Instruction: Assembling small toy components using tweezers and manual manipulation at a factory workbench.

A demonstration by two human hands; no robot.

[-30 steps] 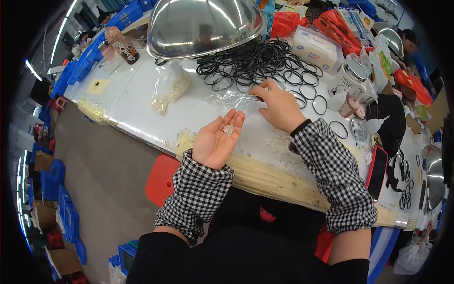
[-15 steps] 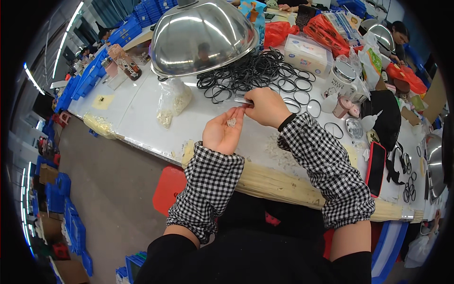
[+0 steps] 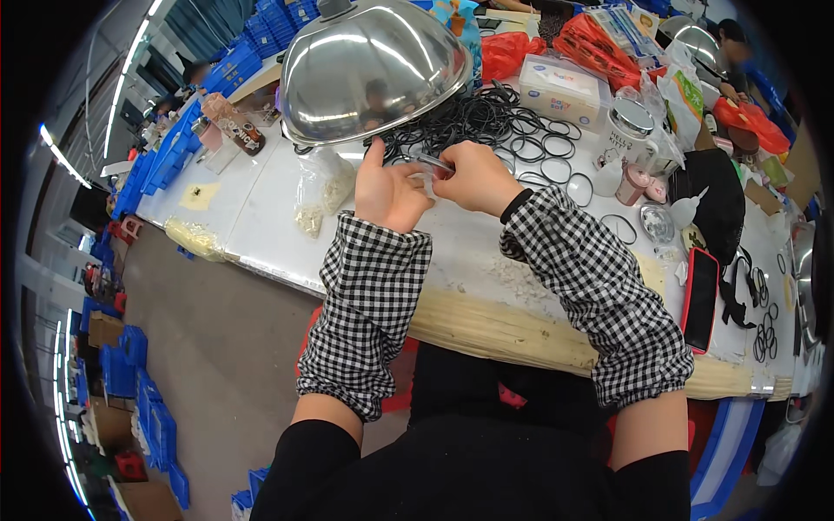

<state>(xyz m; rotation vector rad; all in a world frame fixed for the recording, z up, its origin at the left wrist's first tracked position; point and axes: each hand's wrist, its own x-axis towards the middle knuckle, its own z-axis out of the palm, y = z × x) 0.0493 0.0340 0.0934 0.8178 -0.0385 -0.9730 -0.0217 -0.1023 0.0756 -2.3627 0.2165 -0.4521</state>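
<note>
Clear plastic: small transparent bag (image 3: 432, 165) pinched between both hands, just above the white tabletop (image 3: 261, 204), beside the pile of black rubber rings (image 3: 486, 122)
Left hand (image 3: 388, 187): palm up, fingers loosely curled under the bag's near end, thumb raised
Right hand (image 3: 473, 176): fingers closed on the bag's far end, knuckles up
Axis: bag's long side running left to right, spanning hand to hand
Nearer hand: both touching; neither ahead
Behind: polished steel dome (image 3: 373, 65), just past the fingertips

A small clear plastic bag (image 3: 432, 165), crumpled, is pinched between both hands above the white tabletop.
</note>
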